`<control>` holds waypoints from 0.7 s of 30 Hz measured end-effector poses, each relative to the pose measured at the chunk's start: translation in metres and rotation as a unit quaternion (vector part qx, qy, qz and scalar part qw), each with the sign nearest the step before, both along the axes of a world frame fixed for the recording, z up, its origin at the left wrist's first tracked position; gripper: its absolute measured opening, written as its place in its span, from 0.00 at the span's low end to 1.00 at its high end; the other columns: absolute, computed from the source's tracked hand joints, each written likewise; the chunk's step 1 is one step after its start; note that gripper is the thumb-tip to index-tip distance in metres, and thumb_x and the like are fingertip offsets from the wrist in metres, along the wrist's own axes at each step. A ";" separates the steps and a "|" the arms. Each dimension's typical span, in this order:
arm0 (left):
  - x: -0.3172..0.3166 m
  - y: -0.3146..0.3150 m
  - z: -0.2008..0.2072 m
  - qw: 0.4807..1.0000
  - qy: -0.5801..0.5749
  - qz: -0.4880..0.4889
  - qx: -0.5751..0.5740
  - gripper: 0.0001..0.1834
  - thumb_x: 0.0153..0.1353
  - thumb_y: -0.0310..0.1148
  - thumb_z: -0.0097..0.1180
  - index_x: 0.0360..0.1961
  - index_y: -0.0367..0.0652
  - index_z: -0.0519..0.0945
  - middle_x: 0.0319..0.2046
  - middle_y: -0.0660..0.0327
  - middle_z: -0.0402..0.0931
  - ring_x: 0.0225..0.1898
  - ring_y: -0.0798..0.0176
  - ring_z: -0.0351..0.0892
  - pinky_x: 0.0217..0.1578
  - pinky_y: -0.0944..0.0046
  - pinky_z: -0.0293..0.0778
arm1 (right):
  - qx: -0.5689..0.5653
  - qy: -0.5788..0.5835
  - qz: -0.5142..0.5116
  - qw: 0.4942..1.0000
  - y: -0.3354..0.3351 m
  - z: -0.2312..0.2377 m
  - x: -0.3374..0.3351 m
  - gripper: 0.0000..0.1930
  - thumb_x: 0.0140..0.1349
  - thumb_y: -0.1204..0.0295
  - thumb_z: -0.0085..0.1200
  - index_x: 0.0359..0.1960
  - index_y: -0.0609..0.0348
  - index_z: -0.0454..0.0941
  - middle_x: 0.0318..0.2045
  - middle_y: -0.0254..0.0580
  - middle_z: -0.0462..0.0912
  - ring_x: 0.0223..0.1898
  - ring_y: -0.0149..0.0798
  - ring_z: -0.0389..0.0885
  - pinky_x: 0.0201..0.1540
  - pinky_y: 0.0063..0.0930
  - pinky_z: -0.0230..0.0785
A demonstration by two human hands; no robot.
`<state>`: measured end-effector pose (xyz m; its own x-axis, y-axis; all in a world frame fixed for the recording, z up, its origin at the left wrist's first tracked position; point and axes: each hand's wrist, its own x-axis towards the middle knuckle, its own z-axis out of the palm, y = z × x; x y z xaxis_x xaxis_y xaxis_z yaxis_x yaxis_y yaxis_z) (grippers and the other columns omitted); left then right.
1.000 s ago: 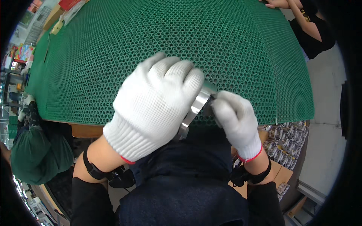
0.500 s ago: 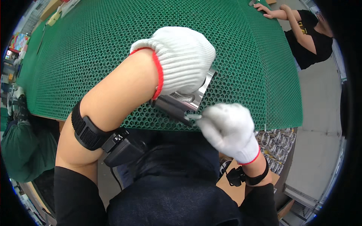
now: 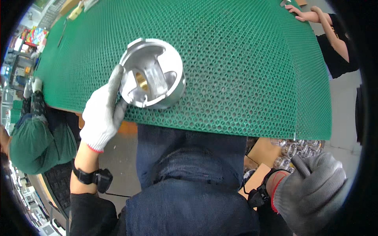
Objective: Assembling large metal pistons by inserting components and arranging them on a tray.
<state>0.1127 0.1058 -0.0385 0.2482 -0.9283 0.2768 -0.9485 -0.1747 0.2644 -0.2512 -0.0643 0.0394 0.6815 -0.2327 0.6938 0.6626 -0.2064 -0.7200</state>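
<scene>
1. Green plastic honeycomb matting (image 3: 236, 82) covered the worktop, its near edge just ahead of the dark-blue apron (image 3: 189, 196).
2. Nearest, at the lower right and off the matting, the right hand (image 3: 315, 188), in a grey-palmed knit glove with a red cuff, had its fingers curled about a short dark-grey cylinder (image 3: 301, 166).
3. The left hand (image 3: 100, 116), in a white knit glove, laid its fingers against the left wall of a silvery, cup-shaped metal piston (image 3: 157, 80); whether they clasped it or merely steadied it, I could not tell.
4. The piston stood over the matting near its front edge, open end up, with a gold-coloured bore lining (image 3: 141, 81) inside. It looked rigid and fairly heavy, its polished skirt likely slippery; the opposite outer walls seemed the surest hold, clear of the thin, notched rim.
5. Beyond the matting's front right corner, lower down, lay shiny metal rings (image 3: 289, 150) beside brown cardboard (image 3: 265, 151).
6. Farther off, a green-clad person (image 3: 41, 145) was at the left, and a black-shirted person (image 3: 334, 51) at the upper right.
</scene>
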 end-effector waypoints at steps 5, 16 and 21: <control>-0.022 0.033 0.032 0.972 0.119 -0.181 0.088 0.36 0.47 0.36 0.70 0.61 0.43 0.75 0.33 0.60 0.83 0.37 0.53 0.83 0.42 0.57 0.77 | 0.044 0.199 -0.427 0.881 -0.007 -0.064 0.044 0.17 0.69 0.65 0.48 0.55 0.60 0.73 0.40 0.37 0.78 0.29 0.28 0.73 0.29 0.17 0.65; 0.015 -0.049 0.027 0.932 -0.125 -0.338 0.032 0.26 0.43 0.42 0.71 0.44 0.45 0.78 0.47 0.56 0.76 0.52 0.47 0.74 0.57 0.47 0.68 | -0.341 0.423 -0.449 0.709 -0.096 -0.072 0.074 0.28 0.59 0.61 0.57 0.64 0.41 0.70 0.62 0.49 0.71 0.55 0.54 0.78 0.56 0.42 0.74; 0.075 -0.047 0.020 0.963 -0.178 -0.202 -0.022 0.26 0.47 0.40 0.69 0.47 0.44 0.78 0.49 0.53 0.76 0.53 0.45 0.73 0.57 0.47 0.68 | -0.410 0.487 -0.452 0.625 -0.052 -0.095 -0.028 0.26 0.54 0.66 0.63 0.57 0.45 0.76 0.57 0.48 0.75 0.56 0.52 0.75 0.56 0.43 0.72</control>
